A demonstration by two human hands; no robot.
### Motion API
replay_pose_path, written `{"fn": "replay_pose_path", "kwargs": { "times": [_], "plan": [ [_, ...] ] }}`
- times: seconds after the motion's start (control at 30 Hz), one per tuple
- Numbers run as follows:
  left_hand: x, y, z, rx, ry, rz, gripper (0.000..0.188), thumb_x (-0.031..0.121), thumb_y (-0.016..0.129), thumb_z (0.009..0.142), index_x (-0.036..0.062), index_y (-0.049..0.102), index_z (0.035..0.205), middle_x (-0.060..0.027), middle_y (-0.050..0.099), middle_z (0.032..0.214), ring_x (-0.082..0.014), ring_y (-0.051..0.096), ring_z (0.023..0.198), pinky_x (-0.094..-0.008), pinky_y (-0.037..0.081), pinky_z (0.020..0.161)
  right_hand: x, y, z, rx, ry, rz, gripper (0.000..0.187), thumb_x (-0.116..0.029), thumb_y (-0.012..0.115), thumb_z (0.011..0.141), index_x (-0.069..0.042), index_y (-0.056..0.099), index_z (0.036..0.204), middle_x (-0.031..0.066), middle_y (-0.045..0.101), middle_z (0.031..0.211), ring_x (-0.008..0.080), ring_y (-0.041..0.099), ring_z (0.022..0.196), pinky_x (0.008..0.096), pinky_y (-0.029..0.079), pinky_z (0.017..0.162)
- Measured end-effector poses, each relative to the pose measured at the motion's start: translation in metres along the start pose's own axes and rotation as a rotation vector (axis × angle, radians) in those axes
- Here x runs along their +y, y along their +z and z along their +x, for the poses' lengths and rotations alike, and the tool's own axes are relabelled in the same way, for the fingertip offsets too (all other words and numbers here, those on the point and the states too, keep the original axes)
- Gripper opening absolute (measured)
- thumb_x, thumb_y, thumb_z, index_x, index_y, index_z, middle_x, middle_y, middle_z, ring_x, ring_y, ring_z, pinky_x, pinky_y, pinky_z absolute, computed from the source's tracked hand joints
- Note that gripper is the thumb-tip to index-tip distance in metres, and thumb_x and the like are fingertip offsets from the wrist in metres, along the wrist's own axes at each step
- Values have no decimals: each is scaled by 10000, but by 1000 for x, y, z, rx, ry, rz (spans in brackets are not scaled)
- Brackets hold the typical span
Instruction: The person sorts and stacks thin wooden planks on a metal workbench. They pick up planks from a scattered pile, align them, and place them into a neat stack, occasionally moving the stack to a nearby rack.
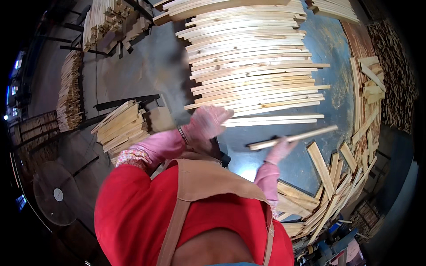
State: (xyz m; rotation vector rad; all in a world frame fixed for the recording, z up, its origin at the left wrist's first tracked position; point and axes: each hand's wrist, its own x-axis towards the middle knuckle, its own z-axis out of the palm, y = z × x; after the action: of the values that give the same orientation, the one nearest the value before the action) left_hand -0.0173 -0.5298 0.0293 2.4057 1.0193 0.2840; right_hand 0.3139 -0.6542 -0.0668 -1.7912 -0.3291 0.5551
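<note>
Long pale wooden strips [253, 57] lie side by side in a row on a blue-grey metal table [328, 44]. Two strips [275, 119] at the near end sit slightly apart from the others. My left hand [206, 123], in a pink glove, is at the left ends of these near strips. Its fingers are bunched together, and what they hold, if anything, is hidden. Also gloved in pink, my right hand [280, 150] grips a single wooden strip [313, 134] around its middle. That strip slants over the table, its right end farther away.
Loose boards [321, 170] pile up at the table's right and near right edge. Stacked wood [122, 128] stands beside me on the left, with more stacks [115, 22] at the far left. A round fan [55, 193] is at the lower left.
</note>
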Motion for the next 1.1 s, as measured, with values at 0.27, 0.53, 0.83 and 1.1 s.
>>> {"fn": "replay_pose_path", "kwargs": {
  "times": [0.27, 0.53, 0.83, 1.1],
  "plan": [
    [-232, -68, 90, 632, -727, -154, 876, 487, 795, 915, -13, 489, 1566, -239, 532, 1579, -394, 512, 1467, -427, 396, 1247, 15, 107, -90, -134, 50, -109, 957, -221, 750, 1021, 30, 146, 1719, 220, 450, 1610, 268, 516, 1326, 333, 404, 1130],
    [-300, -76, 92, 331, -716, -612, 655, 549, 589, 1040, -3, 677, 1382, -229, 691, 1388, -353, 637, 1299, -393, 446, 1129, 35, 84, -39, -125, 202, 175, 806, -262, 730, 1037, -7, 315, 1680, 91, 626, 1245, 162, 575, 954, 315, 504, 831],
    [-163, -58, -11, -569, -558, -773, 406, 430, 669, 997, 75, 791, 1152, -208, 764, 1174, -350, 733, 1103, -438, 552, 975, 24, -46, 51, 18, 363, 133, 1022, -472, 729, 1016, 65, 186, 1695, 288, 469, 1632, 372, 491, 1494, 459, 377, 1244],
    [-150, 51, 236, 148, -404, -773, 903, 438, 755, 927, -45, 417, 1611, -260, 438, 1658, -382, 443, 1522, -448, 293, 1301, -36, -32, 160, -109, 246, -964, 1056, -706, 656, 943, 141, 457, 1542, 359, 498, 1584, 450, 498, 1482, 441, 392, 1222]
  ]
}}
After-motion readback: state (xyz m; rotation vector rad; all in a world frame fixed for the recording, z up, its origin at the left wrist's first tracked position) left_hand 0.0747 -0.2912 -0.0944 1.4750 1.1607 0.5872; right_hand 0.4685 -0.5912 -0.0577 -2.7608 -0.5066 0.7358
